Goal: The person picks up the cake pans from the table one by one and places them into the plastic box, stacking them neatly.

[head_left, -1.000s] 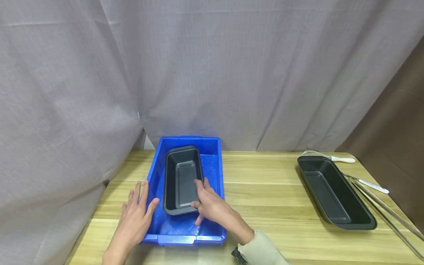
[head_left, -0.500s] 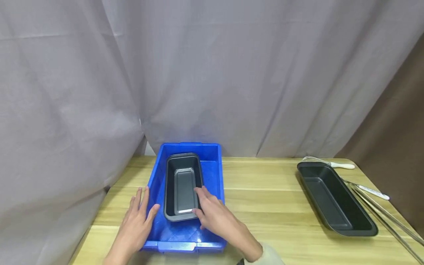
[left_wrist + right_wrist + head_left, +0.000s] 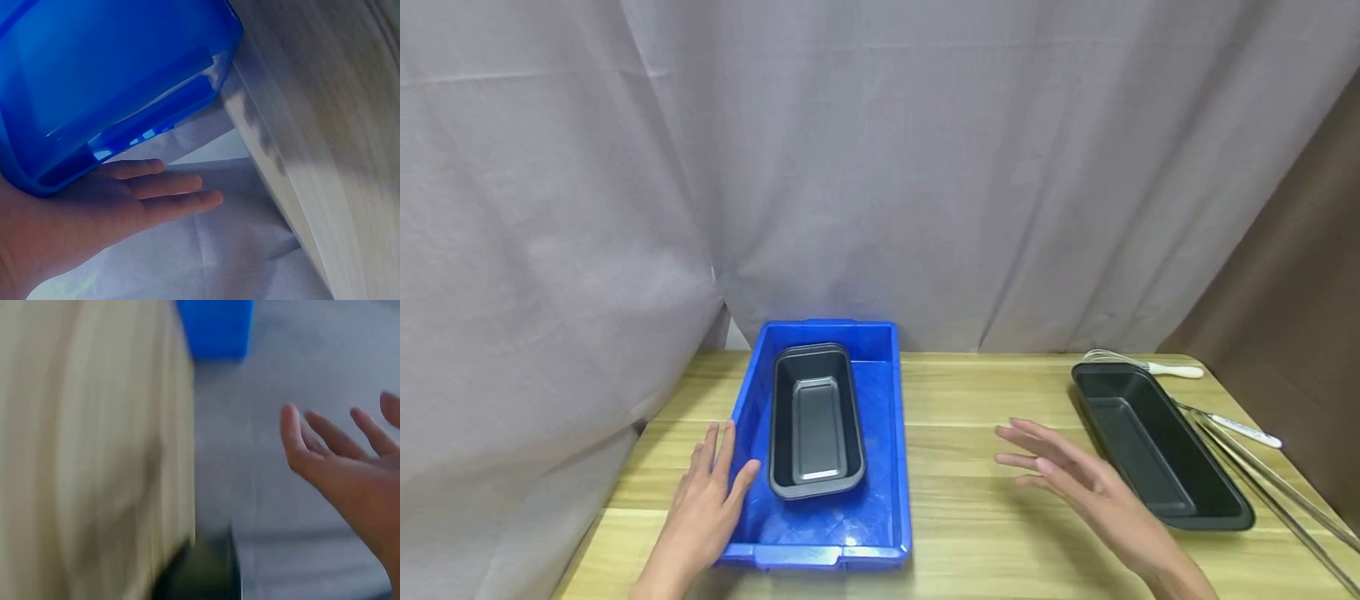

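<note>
A blue plastic bin point(image 3: 880, 433) stands on the wooden table at centre left in the head view. Inside it lies a dark loaf pan point(image 3: 817, 421), toward the bin's left side. My left hand point(image 3: 700, 500) rests at the bin's left wall, fingers straight and spread; the left wrist view shows the hand point(image 3: 125, 200) along the outside of that wall. My right hand point(image 3: 1082, 492) is in the air over the table, fingers loosely extended and holding nothing. Just beyond it sits a second dark loaf pan point(image 3: 1150, 442).
Behind the second pan lies a whisk point(image 3: 1172, 370) with a white handle. To its right are a white-handled utensil point(image 3: 1243, 431) and long metal tongs-like rods point(image 3: 1285, 492). Grey curtain point(image 3: 880, 167) hangs behind the table, brown cloth point(image 3: 1300, 308) at the right.
My right hand has let go of the loaf pan's right rim in the bin and moved right, toward the other pan. The left hand has stayed at the bin's wall.
</note>
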`<state>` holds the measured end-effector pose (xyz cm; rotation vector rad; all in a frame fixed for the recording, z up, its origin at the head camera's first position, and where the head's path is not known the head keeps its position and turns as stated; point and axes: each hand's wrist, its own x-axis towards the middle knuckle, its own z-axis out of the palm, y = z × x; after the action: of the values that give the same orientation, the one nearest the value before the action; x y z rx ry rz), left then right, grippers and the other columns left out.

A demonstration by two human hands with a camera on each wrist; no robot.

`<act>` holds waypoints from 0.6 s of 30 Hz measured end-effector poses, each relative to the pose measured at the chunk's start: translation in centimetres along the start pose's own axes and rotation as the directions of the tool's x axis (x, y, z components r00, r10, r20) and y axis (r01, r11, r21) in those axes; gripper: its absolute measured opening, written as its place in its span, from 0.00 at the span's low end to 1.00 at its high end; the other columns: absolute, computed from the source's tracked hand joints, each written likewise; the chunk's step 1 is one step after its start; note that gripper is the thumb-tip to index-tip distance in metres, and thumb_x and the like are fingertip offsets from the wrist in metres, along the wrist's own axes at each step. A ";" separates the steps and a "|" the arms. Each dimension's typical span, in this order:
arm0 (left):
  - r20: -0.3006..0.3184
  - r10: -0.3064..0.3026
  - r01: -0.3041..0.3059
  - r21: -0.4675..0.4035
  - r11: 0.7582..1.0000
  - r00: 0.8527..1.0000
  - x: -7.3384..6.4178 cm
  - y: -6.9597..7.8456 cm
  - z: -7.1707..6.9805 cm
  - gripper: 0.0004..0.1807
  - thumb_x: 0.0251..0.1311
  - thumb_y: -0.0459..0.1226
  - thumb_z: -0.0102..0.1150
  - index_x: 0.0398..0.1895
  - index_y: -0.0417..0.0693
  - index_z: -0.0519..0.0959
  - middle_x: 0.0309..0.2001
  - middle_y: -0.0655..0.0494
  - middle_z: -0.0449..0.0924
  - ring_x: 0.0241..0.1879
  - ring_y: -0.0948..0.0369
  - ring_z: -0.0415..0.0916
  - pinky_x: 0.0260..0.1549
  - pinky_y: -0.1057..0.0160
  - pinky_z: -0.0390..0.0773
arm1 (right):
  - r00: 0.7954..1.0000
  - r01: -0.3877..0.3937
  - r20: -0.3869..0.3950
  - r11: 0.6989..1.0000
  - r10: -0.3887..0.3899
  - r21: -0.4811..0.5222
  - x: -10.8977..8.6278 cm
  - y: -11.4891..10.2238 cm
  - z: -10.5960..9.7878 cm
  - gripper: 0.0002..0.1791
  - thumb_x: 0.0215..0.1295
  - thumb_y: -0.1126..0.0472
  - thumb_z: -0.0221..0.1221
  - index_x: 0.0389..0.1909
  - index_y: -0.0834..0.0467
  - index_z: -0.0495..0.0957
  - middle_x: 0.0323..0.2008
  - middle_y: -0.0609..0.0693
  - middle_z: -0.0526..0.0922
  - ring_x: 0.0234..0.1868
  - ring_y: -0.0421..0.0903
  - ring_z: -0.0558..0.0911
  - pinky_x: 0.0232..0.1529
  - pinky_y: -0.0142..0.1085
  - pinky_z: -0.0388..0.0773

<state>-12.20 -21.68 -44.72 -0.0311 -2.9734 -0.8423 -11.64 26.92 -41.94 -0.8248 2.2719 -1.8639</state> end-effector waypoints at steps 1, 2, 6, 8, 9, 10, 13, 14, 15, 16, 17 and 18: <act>0.000 0.002 -0.002 -0.002 1.000 1.000 0.0 0.0 0.0 0.40 0.89 0.53 0.41 0.90 0.38 0.48 0.87 0.27 0.42 0.83 0.22 0.44 0.77 0.21 0.54 | 0.998 -0.003 -0.065 0.999 0.000 -0.049 -1.0 0.3 -0.9 0.30 0.89 0.73 0.39 0.86 0.61 0.59 0.82 0.53 0.72 0.75 0.44 0.80 0.68 0.31 0.80; 0.003 0.003 -0.003 -0.004 1.000 1.000 0.0 0.0 -0.1 0.41 0.89 0.53 0.41 0.90 0.38 0.47 0.87 0.27 0.42 0.83 0.22 0.44 0.77 0.21 0.54 | 0.990 -0.011 -0.139 0.994 -0.004 -0.108 -2.0 0.5 -1.8 0.29 0.89 0.73 0.40 0.86 0.62 0.61 0.81 0.52 0.73 0.75 0.41 0.80 0.67 0.29 0.80; 0.007 -0.003 0.003 -0.011 1.000 1.000 0.0 0.0 -0.2 0.41 0.89 0.53 0.41 0.90 0.38 0.47 0.88 0.28 0.41 0.83 0.22 0.43 0.78 0.21 0.53 | 0.895 -0.113 -0.441 0.925 -0.063 -0.362 -4.6 1.7 -4.9 0.24 0.87 0.71 0.48 0.79 0.66 0.71 0.73 0.35 0.81 0.68 0.26 0.81 0.62 0.17 0.76; 0.010 -0.008 0.008 -0.013 1.000 1.000 0.1 0.0 -0.3 0.41 0.89 0.54 0.40 0.90 0.38 0.46 0.88 0.28 0.40 0.84 0.22 0.42 0.78 0.21 0.52 | 0.821 -0.200 -0.562 0.871 -0.102 -0.449 -5.5 2.6 -6.3 0.22 0.86 0.69 0.53 0.76 0.65 0.75 0.68 0.23 0.80 0.62 0.17 0.79 0.58 0.12 0.72; 0.011 -0.009 0.009 -0.014 1.000 1.000 0.1 0.0 -0.3 0.41 0.89 0.54 0.40 0.90 0.38 0.46 0.88 0.28 0.40 0.84 0.22 0.42 0.78 0.21 0.52 | 0.785 -0.259 -0.610 0.836 -0.109 -0.484 -6.0 3.0 -7.1 0.22 0.86 0.67 0.54 0.75 0.62 0.77 0.66 0.17 0.77 0.58 0.13 0.77 0.56 0.10 0.69; 0.012 -0.010 0.010 -0.017 1.000 1.000 0.1 0.0 -0.3 0.41 0.89 0.54 0.40 0.90 0.38 0.46 0.88 0.28 0.40 0.84 0.23 0.42 0.78 0.21 0.51 | 0.751 -0.315 -0.649 0.797 -0.123 -0.515 -6.4 3.5 -7.8 0.21 0.85 0.66 0.56 0.73 0.61 0.79 0.64 0.14 0.74 0.55 0.08 0.74 0.52 0.11 0.68; 0.009 -0.008 0.008 -0.018 1.000 1.000 0.1 0.0 -0.3 0.41 0.89 0.54 0.41 0.90 0.38 0.46 0.88 0.28 0.41 0.84 0.22 0.42 0.78 0.21 0.52 | 0.681 -0.454 -0.717 0.681 -0.151 -0.575 -7.3 4.7 -9.8 0.19 0.82 0.66 0.58 0.68 0.62 0.82 0.70 0.34 0.82 0.47 0.04 0.65 0.47 0.14 0.59; 0.008 -0.005 0.005 -0.018 1.000 1.000 0.1 0.0 -0.3 0.41 0.89 0.53 0.41 0.90 0.38 0.47 0.88 0.28 0.41 0.83 0.22 0.42 0.78 0.21 0.52 | 0.671 -0.497 -0.726 0.636 -0.151 -0.591 -7.7 5.1 -10.4 0.18 0.81 0.67 0.58 0.67 0.63 0.81 0.71 0.44 0.83 0.48 0.08 0.69 0.46 0.16 0.55; 0.008 -0.003 0.003 -0.019 1.000 1.000 0.0 0.0 -0.2 0.41 0.89 0.53 0.41 0.90 0.38 0.47 0.88 0.28 0.41 0.83 0.22 0.42 0.78 0.21 0.52 | 0.670 -0.527 -0.729 0.601 -0.141 -0.601 -8.0 5.4 -10.8 0.18 0.80 0.69 0.58 0.66 0.66 0.81 0.69 0.57 0.84 0.48 0.15 0.74 0.45 0.17 0.55; 0.008 -0.002 0.002 -0.021 1.000 1.000 0.0 0.0 -0.2 0.41 0.89 0.53 0.41 0.90 0.38 0.47 0.88 0.28 0.41 0.83 0.22 0.42 0.78 0.21 0.52 | 0.672 -0.548 -0.729 0.575 -0.129 -0.607 -8.2 5.6 -11.3 0.17 0.78 0.71 0.58 0.64 0.68 0.80 0.65 0.71 0.82 0.46 0.21 0.75 0.49 0.21 0.60; 0.008 -0.001 0.001 -0.024 1.000 1.000 0.0 0.0 -0.2 0.41 0.89 0.53 0.41 0.90 0.37 0.47 0.88 0.28 0.41 0.83 0.22 0.42 0.78 0.21 0.52 | 0.676 -0.567 -0.729 0.559 -0.105 -0.606 -8.5 5.9 -11.7 0.18 0.77 0.72 0.57 0.64 0.70 0.80 0.61 0.80 0.78 0.44 0.21 0.74 0.54 0.24 0.64; 0.008 -0.001 0.001 -0.027 1.000 1.000 0.0 0.0 -0.2 0.41 0.89 0.53 0.41 0.90 0.37 0.47 0.88 0.28 0.41 0.83 0.22 0.42 0.77 0.21 0.52 | 0.683 -0.579 -0.725 0.541 -0.086 -0.610 -8.8 6.2 -12.2 0.18 0.76 0.74 0.58 0.63 0.70 0.79 0.58 0.82 0.78 0.42 0.21 0.73 0.56 0.33 0.69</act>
<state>-12.16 -21.76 -44.55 -0.0338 -2.9701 -0.8843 -11.15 42.37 -46.92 0.3932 3.5398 -0.9213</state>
